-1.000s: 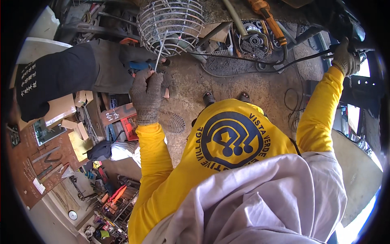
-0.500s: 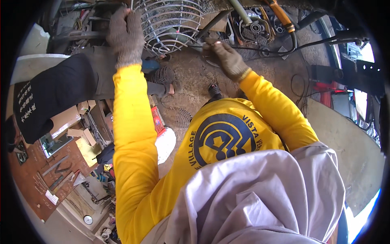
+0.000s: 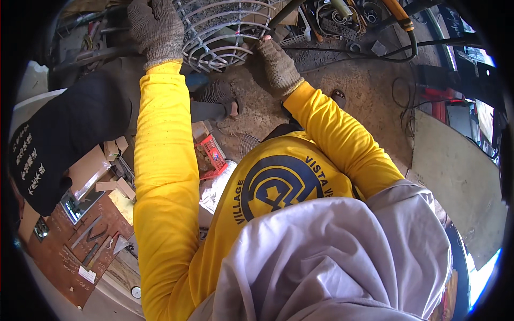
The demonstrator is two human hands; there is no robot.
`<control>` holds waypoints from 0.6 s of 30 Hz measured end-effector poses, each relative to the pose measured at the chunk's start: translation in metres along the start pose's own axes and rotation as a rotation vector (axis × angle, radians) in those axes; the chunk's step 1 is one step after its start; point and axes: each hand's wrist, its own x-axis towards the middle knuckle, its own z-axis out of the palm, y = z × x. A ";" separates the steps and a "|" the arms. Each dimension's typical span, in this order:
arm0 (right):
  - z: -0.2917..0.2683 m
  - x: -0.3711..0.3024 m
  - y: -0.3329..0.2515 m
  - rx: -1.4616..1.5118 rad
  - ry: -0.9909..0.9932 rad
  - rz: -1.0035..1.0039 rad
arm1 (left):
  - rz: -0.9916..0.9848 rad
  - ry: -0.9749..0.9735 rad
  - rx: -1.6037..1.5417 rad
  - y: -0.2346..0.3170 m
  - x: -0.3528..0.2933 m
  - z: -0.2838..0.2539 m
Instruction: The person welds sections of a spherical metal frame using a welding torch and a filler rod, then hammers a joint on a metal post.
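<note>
At the top of the view is a dome-shaped wire guard (image 3: pixel 227 36), made of curved metal bars crossed by rings. My left hand (image 3: pixel 157 33), in a grey-brown knitted glove, is beside its left edge with the fingers curled. The upper edge of the picture cuts those fingers off, so what they hold cannot be made out. On the other side, my right hand (image 3: pixel 279 65), gloved alike, has its fingertips closed at the guard's right rim. A bare fingertip shows at the end of that glove.
A person in a black shirt (image 3: pixel 69 128) bends over at the left. Below them lies a brown board (image 3: pixel 64 251) with hand tools. A red plastic basket (image 3: pixel 211 155) stands on the floor. Right of the guard are an orange-handled tool (image 3: pixel 399 13), a black cable (image 3: pixel 369 56) and metal parts.
My right hand has moved left and up to the guard's rim, from a spot apart from it. My left hand has shifted slightly left and up. The whole view has also shifted a little.
</note>
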 end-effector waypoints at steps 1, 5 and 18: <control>0.002 0.001 0.001 0.042 0.011 -0.002 | -0.008 -0.025 0.020 -0.002 0.001 -0.002; 0.004 0.000 0.001 0.110 -0.089 0.005 | -0.028 0.003 0.002 0.006 -0.005 -0.005; -0.016 -0.006 -0.018 0.199 -0.172 0.069 | -0.022 -0.060 -0.031 -0.007 -0.007 0.007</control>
